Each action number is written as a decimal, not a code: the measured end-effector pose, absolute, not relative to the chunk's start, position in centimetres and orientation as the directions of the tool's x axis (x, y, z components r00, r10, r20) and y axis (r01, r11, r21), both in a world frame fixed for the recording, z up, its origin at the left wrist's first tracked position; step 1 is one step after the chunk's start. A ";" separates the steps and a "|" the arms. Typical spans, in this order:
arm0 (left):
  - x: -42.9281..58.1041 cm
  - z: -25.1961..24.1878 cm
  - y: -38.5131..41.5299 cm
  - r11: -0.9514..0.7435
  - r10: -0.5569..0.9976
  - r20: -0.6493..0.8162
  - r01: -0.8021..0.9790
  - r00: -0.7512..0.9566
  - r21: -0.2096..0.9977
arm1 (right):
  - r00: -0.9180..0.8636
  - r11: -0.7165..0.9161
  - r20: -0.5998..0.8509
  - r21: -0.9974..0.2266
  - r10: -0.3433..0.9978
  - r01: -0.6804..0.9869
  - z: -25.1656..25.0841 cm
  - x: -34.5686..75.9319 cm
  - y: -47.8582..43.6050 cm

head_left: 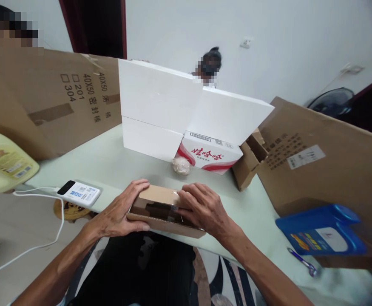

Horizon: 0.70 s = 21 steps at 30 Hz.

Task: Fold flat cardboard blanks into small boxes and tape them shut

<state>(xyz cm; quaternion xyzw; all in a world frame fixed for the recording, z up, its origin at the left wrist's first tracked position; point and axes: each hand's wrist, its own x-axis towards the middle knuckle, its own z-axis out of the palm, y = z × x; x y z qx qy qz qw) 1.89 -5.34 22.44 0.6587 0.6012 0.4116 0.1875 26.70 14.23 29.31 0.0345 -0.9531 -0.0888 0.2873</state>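
Observation:
A small brown cardboard box (160, 193) lies at the table's near edge, with a dark gap along its upper side. My left hand (122, 212) grips its left end, thumb along the near side and fingers over the far corner. Over the right part of the box, my right hand (205, 208) is closed, its fingertips at the gap. Shiny clear tape (174, 208) shows beside those fingertips; whether they pinch it is hidden. Just beyond the box sits a pale round bundle (181, 165) in clear wrap.
White boxes (160, 97) and a red-and-white carton (211, 153) stand behind. Large cardboard panels (86, 102) flank the table. A yellow jug (7, 161) and a white power bank (79, 193) with cable are left; a blue bottle (322, 231) and purple-handled peeler (302, 261) right. Two people are beyond.

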 end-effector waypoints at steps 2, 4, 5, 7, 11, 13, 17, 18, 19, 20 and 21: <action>1.9 22.6 -5.3 -0.199 0.950 0.307 0.634 -0.064 0.747 | -0.823 0.981 0.550 0.187 -0.141 -0.043 29.7 26.7 14.0; 1.9 22.7 -5.2 -0.193 0.952 0.299 0.637 -0.062 0.746 | -0.819 0.982 0.552 0.173 -0.155 -0.069 30.1 26.7 13.8; 1.9 22.7 -5.2 -0.193 0.953 0.297 0.640 -0.058 0.744 | -0.813 0.984 0.560 0.160 -0.158 -0.081 30.2 26.6 13.7; 1.9 22.7 -5.2 -0.199 0.955 0.295 0.646 -0.042 0.737 | -0.798 0.988 0.583 0.118 -0.154 -0.104 30.4 26.5 13.6; 2.0 23.0 -5.3 -0.214 0.957 0.290 0.645 -0.012 0.734 | -0.785 0.986 0.607 -0.015 -0.121 -0.164 30.4 26.4 13.4; 2.0 23.4 -5.4 -0.214 0.957 0.288 0.631 -0.016 0.745 | -0.785 0.977 0.611 -0.085 -0.105 -0.197 30.2 26.5 13.4; 2.2 23.5 -5.2 -0.234 0.938 0.341 0.614 -0.061 0.754 | -0.784 0.947 0.620 -0.240 -0.019 -0.213 29.7 26.5 13.7; 2.3 23.4 -5.0 -0.250 0.925 0.372 0.617 -0.075 0.747 | -0.782 0.937 0.624 -0.280 0.013 -0.208 29.6 26.5 13.7; 2.3 23.2 -4.9 -0.269 0.911 0.404 0.622 -0.083 0.735 | -0.778 0.924 0.627 -0.322 0.045 -0.206 29.5 26.5 13.7; 2.4 22.9 -4.7 -0.290 0.896 0.435 0.629 -0.086 0.721 | -0.773 0.908 0.629 -0.365 0.078 -0.206 29.4 26.5 13.7; 2.5 22.6 -4.5 -0.312 0.880 0.467 0.637 -0.085 0.705 | -0.769 0.889 0.629 -0.410 0.113 -0.205 29.4 26.5 13.7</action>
